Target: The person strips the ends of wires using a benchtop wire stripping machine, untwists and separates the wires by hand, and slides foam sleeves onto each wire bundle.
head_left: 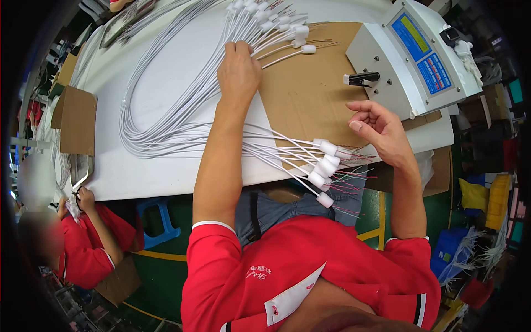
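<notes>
A looped bundle of white cables (166,105) lies on the table, with white cylindrical sleeves (260,11) and thin bared wires at its upper ends. My left hand (239,72) is closed on cables near those ends, its fingertips partly hidden. The other cable ends run past my left forearm to the table's front edge, where white sleeves (326,166) carry red, white and green wires. To the right of these, my right hand (384,133) hovers with thumb and fingers apart and nothing between them. It is nearest the black clip-like part (362,78) on the machine.
A white machine (381,61) with a display and blue keypad stands at the right, beside a brown cardboard sheet (298,83). A cardboard box (77,119) stands at the table's left edge. Another person in a red shirt (88,249) works at the left, near a blue stool (160,224).
</notes>
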Tool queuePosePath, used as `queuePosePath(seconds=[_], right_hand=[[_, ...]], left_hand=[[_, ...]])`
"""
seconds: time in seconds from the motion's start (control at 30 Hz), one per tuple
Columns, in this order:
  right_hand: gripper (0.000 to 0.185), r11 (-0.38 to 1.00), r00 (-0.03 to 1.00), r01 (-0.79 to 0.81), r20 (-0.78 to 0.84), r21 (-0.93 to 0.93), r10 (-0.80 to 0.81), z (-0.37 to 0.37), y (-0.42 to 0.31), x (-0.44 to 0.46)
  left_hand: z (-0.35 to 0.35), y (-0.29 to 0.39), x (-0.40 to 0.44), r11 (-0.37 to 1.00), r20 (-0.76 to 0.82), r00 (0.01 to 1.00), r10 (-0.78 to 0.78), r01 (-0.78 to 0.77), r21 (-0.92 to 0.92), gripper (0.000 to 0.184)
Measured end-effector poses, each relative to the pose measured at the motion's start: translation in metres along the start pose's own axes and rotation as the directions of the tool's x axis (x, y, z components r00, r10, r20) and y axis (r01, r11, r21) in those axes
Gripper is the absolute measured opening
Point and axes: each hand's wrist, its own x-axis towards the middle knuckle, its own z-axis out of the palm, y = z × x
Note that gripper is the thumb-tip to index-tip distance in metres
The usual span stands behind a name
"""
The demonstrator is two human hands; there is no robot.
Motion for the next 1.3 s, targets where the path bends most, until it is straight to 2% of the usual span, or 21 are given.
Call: queuePosePath(seconds=[0.17,0.27,0.37,0.47,0.57,0.67,0.77,0.87,0.97,1.07,1.17,1.27,1.3], right_hand=[[0.038,1.0,1.0,0.014,-0.005,-0.025,-0.014,0.0,0.003,0.001],[0.037,0.999,1.0,-0.001,0.003,-0.04,0.001,0.002,0.002,0.0],[0.037,0.999,1.0,0.002,0.014,-0.047,-0.001,0.002,0.005,0.0],[0.036,0.998,1.0,0.0,0.018,-0.064,0.001,0.001,0.004,0.0],[0.036,0.997,1.0,0.011,0.024,-0.073,-0.009,0.0,0.004,-0.001],[0.036,0.997,0.999,0.034,0.027,-0.074,-0.032,-0.001,0.004,-0.003],[0.036,0.996,0.998,0.045,0.041,-0.079,-0.042,-0.003,0.005,-0.004],[0.036,0.996,0.998,0.035,0.045,-0.082,-0.031,-0.003,0.007,-0.005],[0.036,0.996,0.999,0.03,0.044,-0.08,-0.026,-0.004,0.008,-0.004],[0.036,0.997,0.999,0.027,0.03,-0.078,-0.025,-0.004,0.008,-0.005],[0.036,0.997,1.0,0.014,0.02,-0.08,-0.012,-0.006,0.01,-0.005],[0.036,0.99,0.998,0.064,0.013,-0.128,-0.063,-0.009,0.009,-0.002],[0.035,0.988,0.998,0.063,0.005,-0.139,-0.062,-0.009,0.011,-0.006]], left_hand=[[-0.006,0.009,-0.007,0.996,0.186,0.98,0.063,-0.049,-0.079,0.015],[-0.005,0.009,-0.006,0.985,0.17,0.976,0.138,-0.118,-0.126,0.019],[-0.007,0.013,-0.003,0.982,0.12,0.989,0.082,-0.059,-0.182,0.022],[-0.006,0.014,-0.003,0.992,0.088,0.996,0.017,-0.006,-0.127,0.024],[-0.003,0.008,0.0,0.985,0.072,0.997,0.003,0.01,-0.173,0.024],[-0.014,0.017,0.003,0.938,0.078,0.992,-0.096,0.116,-0.326,0.02],[-0.012,0.01,0.005,0.941,0.108,0.991,-0.078,0.109,-0.319,0.02],[0.0,-0.001,-0.004,0.973,0.199,0.979,-0.032,0.076,-0.218,0.033],[-0.004,0.006,-0.003,0.961,0.273,0.962,-0.029,0.102,-0.256,0.037],[-0.011,0.012,-0.001,0.963,0.233,0.968,0.091,-0.027,-0.266,0.035],[-0.01,0.011,-0.004,0.969,0.325,0.94,0.105,-0.023,-0.244,0.029],[0.004,-0.003,-0.005,0.971,0.223,0.955,0.195,-0.156,-0.181,0.023],[0.003,-0.003,-0.005,0.978,0.221,0.959,0.178,-0.149,-0.143,0.021]])
